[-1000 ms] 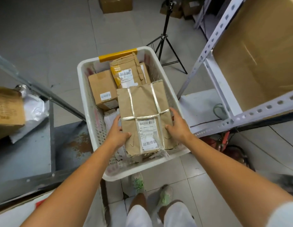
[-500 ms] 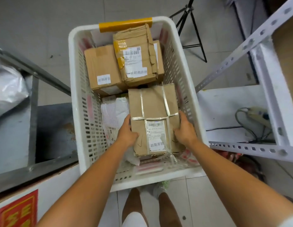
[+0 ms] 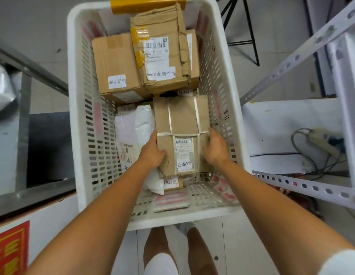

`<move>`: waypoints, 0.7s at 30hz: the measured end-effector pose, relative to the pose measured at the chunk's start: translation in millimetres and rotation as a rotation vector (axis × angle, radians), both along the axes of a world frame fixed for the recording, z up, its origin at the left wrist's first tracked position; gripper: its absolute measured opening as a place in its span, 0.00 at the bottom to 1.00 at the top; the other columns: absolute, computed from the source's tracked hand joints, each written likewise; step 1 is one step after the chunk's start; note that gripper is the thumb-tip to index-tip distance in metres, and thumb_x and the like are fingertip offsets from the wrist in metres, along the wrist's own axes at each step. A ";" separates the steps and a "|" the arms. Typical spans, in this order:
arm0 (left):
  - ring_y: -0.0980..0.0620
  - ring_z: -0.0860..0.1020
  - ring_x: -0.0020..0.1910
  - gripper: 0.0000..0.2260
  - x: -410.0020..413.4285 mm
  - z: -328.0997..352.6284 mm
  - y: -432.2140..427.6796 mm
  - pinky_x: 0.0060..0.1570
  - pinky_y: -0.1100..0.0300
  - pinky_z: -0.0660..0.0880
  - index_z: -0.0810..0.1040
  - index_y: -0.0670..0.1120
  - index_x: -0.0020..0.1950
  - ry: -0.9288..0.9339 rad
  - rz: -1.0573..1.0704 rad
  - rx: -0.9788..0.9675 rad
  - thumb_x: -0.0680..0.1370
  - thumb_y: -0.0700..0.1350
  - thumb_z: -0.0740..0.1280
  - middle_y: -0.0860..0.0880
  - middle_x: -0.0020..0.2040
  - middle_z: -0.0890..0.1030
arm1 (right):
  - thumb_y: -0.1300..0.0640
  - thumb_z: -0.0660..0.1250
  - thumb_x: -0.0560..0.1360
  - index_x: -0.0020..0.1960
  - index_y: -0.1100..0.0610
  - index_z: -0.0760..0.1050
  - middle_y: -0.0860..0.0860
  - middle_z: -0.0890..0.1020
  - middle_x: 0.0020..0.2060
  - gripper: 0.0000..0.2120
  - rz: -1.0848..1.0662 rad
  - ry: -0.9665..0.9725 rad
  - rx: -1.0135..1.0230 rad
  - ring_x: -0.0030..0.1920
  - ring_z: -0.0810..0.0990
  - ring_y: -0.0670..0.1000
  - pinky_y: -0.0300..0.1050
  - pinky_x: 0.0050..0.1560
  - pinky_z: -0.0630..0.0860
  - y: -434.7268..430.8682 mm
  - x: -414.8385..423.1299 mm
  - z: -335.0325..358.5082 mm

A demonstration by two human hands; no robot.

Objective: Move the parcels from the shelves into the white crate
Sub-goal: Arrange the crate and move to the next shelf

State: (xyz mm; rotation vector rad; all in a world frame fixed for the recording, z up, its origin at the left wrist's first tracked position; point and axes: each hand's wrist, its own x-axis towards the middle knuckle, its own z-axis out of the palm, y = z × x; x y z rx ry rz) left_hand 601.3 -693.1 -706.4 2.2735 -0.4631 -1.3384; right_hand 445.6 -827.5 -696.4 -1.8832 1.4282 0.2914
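The white crate (image 3: 192, 218) stands on the floor in front of me, with a yellow strip on its far rim. Inside, at the near right, lies a brown paper parcel (image 3: 182, 120) bound with tape and bearing a white label. My left hand (image 3: 152, 151) grips its left edge with the thumb on top. My right hand (image 3: 216, 149) presses against its right edge. A white plastic mailer (image 3: 133, 126) lies to its left. At the far end of the crate are a cardboard box (image 3: 115, 62) and a crumpled taped box (image 3: 160, 56).
A perforated metal shelf beam (image 3: 303, 185) runs at the right over a white board holding a power strip (image 3: 321, 139) and cables. A grey metal shelf (image 3: 19, 135) stands at the left with a white bag (image 3: 2, 90). Black tripod legs (image 3: 242, 26) stand beyond the crate.
Both hands have lowered the brown paper parcel from above the near rim down into the crate, beside the white mailer. My view has tilted down over the crate.
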 end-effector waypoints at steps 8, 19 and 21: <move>0.44 0.75 0.63 0.21 21.7 63.9 8.1 0.56 0.57 0.72 0.68 0.50 0.74 -0.082 -0.175 0.072 0.81 0.47 0.65 0.44 0.68 0.75 | 0.60 0.63 0.79 0.69 0.60 0.72 0.59 0.78 0.64 0.18 0.133 0.051 0.015 0.63 0.76 0.60 0.51 0.63 0.72 -4.3 1.3 72.8; 0.45 0.75 0.62 0.22 65.1 200.8 -18.4 0.58 0.53 0.74 0.65 0.49 0.76 -0.261 -0.687 0.027 0.82 0.51 0.62 0.45 0.67 0.75 | 0.55 0.61 0.79 0.68 0.58 0.71 0.60 0.80 0.55 0.18 0.077 0.102 -0.105 0.51 0.79 0.61 0.51 0.47 0.76 -0.3 -8.8 211.1; 0.45 0.75 0.63 0.23 66.8 227.6 -26.9 0.61 0.52 0.74 0.65 0.48 0.76 -0.291 -0.726 -0.009 0.82 0.50 0.63 0.45 0.69 0.75 | 0.55 0.60 0.80 0.70 0.58 0.69 0.60 0.79 0.58 0.19 0.047 0.108 -0.133 0.53 0.79 0.60 0.52 0.49 0.77 3.6 -16.5 238.8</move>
